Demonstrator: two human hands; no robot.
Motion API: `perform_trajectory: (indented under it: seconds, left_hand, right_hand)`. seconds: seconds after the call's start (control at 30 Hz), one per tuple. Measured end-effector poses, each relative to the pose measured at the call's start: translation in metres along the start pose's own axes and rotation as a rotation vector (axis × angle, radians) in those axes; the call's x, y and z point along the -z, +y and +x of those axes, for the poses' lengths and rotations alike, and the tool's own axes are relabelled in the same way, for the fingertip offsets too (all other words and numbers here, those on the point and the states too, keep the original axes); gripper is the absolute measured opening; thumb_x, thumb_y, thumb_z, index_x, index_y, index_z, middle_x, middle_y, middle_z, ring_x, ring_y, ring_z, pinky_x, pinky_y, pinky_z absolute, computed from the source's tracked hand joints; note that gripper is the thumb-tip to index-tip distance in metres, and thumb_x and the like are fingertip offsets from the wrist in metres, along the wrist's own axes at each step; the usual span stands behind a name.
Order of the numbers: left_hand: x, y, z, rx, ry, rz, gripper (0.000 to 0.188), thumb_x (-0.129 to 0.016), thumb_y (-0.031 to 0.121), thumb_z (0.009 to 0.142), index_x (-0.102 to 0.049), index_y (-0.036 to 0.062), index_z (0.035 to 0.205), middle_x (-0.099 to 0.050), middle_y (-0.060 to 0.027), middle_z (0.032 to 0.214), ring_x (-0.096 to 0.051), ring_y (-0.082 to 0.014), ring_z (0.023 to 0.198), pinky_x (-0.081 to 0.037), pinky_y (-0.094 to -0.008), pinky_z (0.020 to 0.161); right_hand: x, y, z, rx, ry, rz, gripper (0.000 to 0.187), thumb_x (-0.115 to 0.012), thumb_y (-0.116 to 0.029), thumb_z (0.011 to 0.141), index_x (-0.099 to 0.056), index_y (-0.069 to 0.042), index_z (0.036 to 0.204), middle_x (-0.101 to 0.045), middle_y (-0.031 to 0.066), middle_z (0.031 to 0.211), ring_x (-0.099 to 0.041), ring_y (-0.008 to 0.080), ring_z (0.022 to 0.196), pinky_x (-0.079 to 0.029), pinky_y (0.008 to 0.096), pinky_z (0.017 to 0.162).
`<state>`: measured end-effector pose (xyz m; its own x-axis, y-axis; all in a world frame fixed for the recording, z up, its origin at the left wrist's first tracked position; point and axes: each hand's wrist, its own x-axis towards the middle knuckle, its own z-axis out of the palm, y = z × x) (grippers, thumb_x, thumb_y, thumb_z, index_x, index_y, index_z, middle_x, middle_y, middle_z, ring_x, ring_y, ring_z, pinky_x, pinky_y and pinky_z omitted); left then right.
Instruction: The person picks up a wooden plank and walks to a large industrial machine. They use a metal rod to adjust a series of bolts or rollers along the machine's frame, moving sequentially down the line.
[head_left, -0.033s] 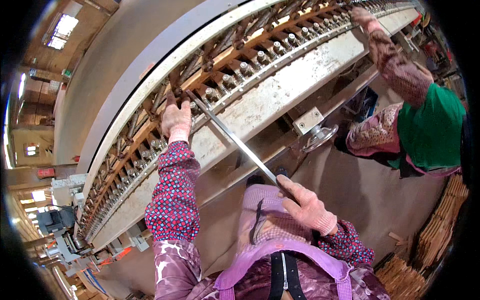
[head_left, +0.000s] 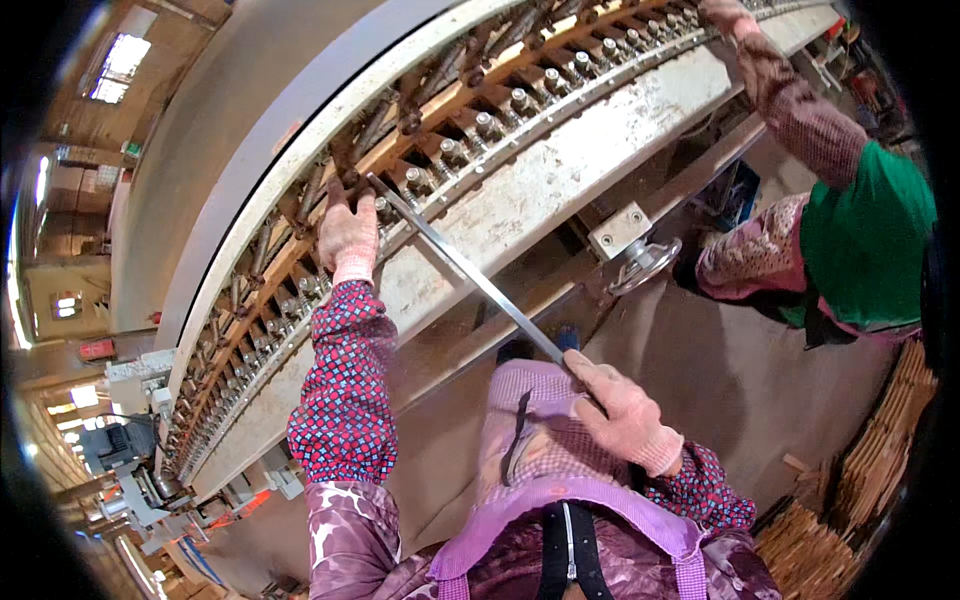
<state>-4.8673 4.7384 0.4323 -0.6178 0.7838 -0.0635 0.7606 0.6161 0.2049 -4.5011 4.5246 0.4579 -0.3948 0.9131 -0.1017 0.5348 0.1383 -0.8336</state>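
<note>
Head view: the gloved right hand (head_left: 622,412), low and right of centre, has its fingers wrapped around the near end of a long metal bar (head_left: 465,268). The bar slants up-left to the machine's row of bolted clamps (head_left: 480,120), where the left hand (head_left: 347,237) rests, fingers curled over the wooden strip (head_left: 300,250). A co-worker's arm (head_left: 790,100) reaches in at the upper right.

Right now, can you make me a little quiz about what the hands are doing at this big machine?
1. True or false: the right hand grips the near end of the long metal bar.
2. Where does the left hand rest? A) on the round handwheel B) on the wooden strip among the bolts C) on the stacked wood pieces
3. Fill in: the co-worker's vest is coloured ____.

Key: 1 true. 2 B, on the wooden strip. 3 green.
</note>
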Motion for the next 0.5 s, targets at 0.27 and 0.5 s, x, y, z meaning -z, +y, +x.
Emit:
perform_trajectory:
  seconds: [0.27,0.5]
  left_hand:
    - [-0.011,-0.009,0.000,-0.068,0.126,-0.039,0.070,-0.055,0.048,0.090,-0.031,0.0230,0.151,-0.051,-0.0177,0.141,-0.055,-0.0385,0.122,-0.042,-0.0451,0.101]
    - [-0.010,-0.003,-0.004,-0.162,0.169,-0.074,0.059,-0.054,0.036,0.097,-0.038,0.0092,0.147,-0.049,-0.0194,0.142,-0.049,-0.0352,0.130,-0.037,-0.0361,0.106]
  right_hand:
    - [-0.002,0.023,0.008,0.028,0.168,0.006,0.038,-0.063,-0.012,0.085,-0.065,-0.012,0.123,-0.069,0.0071,0.112,-0.068,0.0249,0.090,-0.054,0.0358,0.076]
    - [-0.003,0.035,0.025,0.079,0.092,0.179,0.030,-0.062,-0.009,0.088,-0.066,-0.002,0.117,-0.067,0.0110,0.119,-0.069,0.0262,0.095,-0.057,0.0324,0.080]
